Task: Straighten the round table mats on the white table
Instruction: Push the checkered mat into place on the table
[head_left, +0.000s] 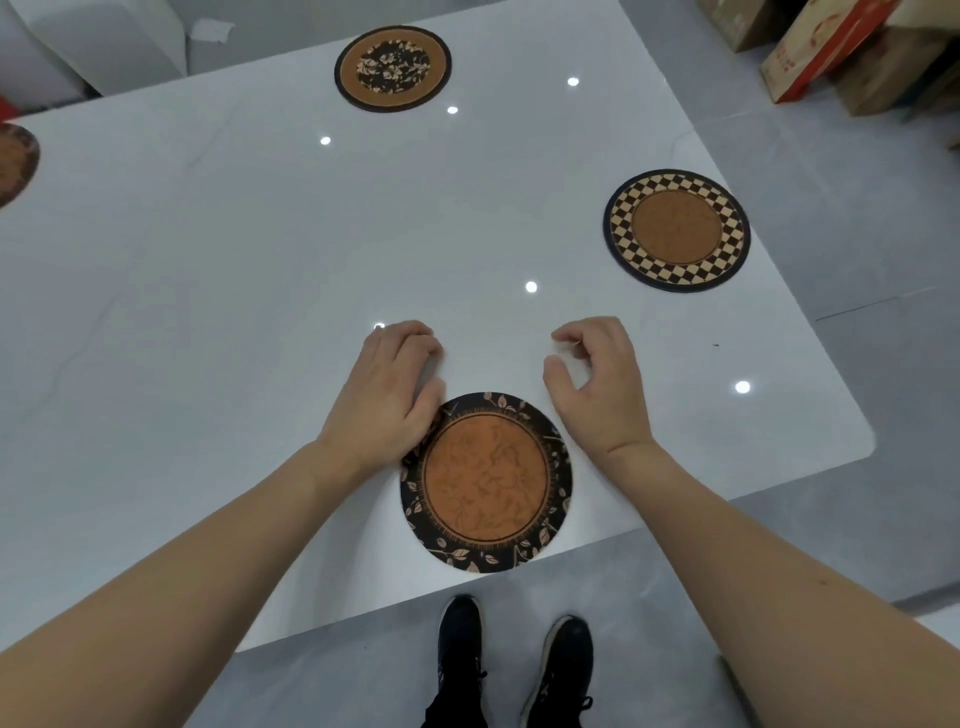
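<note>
A round leaf-bordered mat (485, 483) lies at the near edge of the white table (234, 322), its front rim slightly past the edge. My left hand (387, 392) hovers with curled fingers over the mat's upper left rim, holding nothing that I can see. Just right of the mat's upper rim, my right hand (597, 384) has loosely curled fingers, with nothing in it. A checkered-border mat (677, 229) lies at the right. A floral-centre mat (393, 68) lies at the far side. A fourth mat (15, 161) is cut off at the left edge.
Cardboard boxes (841, 47) stand on the floor at the upper right. A white chair (104, 41) is at the upper left. My two black shoes (514, 660) stand on the grey floor below the table's near edge. The table's right corner (862, 441) is rounded.
</note>
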